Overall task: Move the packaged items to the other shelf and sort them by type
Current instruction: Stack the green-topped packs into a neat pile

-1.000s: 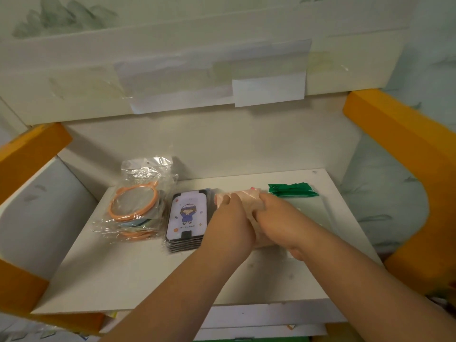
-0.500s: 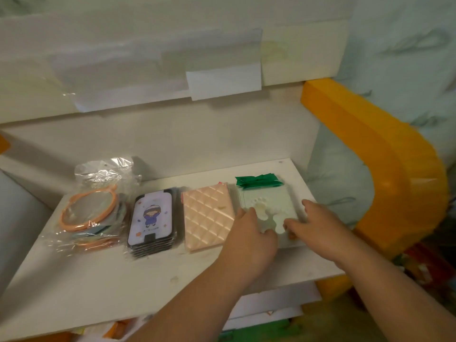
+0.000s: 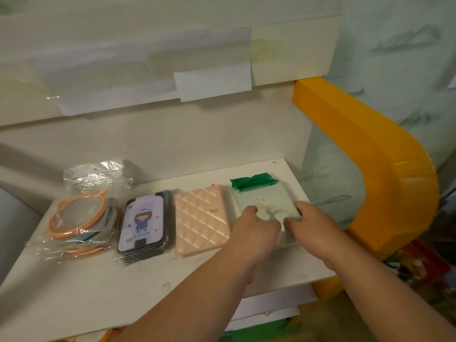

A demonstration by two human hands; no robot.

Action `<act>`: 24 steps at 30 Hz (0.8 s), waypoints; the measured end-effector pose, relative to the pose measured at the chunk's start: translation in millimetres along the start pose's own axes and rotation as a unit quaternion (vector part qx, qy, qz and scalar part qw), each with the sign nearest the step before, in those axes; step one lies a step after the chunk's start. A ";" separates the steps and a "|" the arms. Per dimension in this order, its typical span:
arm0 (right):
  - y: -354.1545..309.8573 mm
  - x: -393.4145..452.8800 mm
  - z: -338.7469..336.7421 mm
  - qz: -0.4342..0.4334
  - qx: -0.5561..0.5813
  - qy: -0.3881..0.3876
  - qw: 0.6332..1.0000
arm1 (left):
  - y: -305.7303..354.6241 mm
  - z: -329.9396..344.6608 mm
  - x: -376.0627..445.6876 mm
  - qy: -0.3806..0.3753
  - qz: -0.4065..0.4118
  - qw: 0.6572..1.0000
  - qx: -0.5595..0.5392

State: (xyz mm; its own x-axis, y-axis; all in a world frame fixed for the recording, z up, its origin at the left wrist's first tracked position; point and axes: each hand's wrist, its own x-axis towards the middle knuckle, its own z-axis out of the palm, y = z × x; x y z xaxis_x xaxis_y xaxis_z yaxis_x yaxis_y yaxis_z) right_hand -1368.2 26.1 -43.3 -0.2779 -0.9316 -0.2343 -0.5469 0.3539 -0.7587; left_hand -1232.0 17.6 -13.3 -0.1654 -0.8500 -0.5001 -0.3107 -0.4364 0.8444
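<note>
Four kinds of packaged items lie in a row on the white shelf [image 3: 74,287]. From left: a crinkled clear bag of orange-rimmed round mirrors [image 3: 79,213], a stack of black-edged cards with a cartoon figure [image 3: 144,223], a pink quilted packet [image 3: 201,218], and a pale green paw-print packet with a green header [image 3: 261,196]. My left hand [image 3: 256,230] rests on the green packet's left front part. My right hand [image 3: 313,225] presses its right front edge. Both hands have fingers laid on the packet, covering its near half.
An orange curved side panel [image 3: 385,174] bounds the shelf on the right. A white upper shelf front with taped paper [image 3: 212,82] hangs above. Lower shelves with colourful items show below the front edge [image 3: 266,314].
Both hands left the pink quilted packet and moved right onto the green paw-print packet. The view swung to the right.
</note>
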 end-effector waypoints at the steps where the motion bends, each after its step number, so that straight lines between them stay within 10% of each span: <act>1: 0.7 0.0 0.7 -0.007 0.002 0.005 1.000 | 0.2 1.0 1.3 0.007 -0.005 1.000 -0.028; 17: 9.9 -8.1 -7.8 0.039 0.177 -0.040 0.983 | 4.4 -13.9 21.4 0.016 0.024 0.998 -0.056; 24: 10.0 -16.5 2.2 -0.106 0.302 0.034 0.947 | -5.3 -27.5 6.5 -0.032 0.257 0.964 0.059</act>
State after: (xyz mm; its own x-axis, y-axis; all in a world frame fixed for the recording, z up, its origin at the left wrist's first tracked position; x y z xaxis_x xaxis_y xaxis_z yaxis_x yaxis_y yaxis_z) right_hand -1367.3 44.9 -48.4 -0.2736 -0.9617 -0.0136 -0.0500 0.0284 -0.9983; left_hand -1205.6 6.3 -15.8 -0.3830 -0.9231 -0.0351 -0.2755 0.0779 0.9581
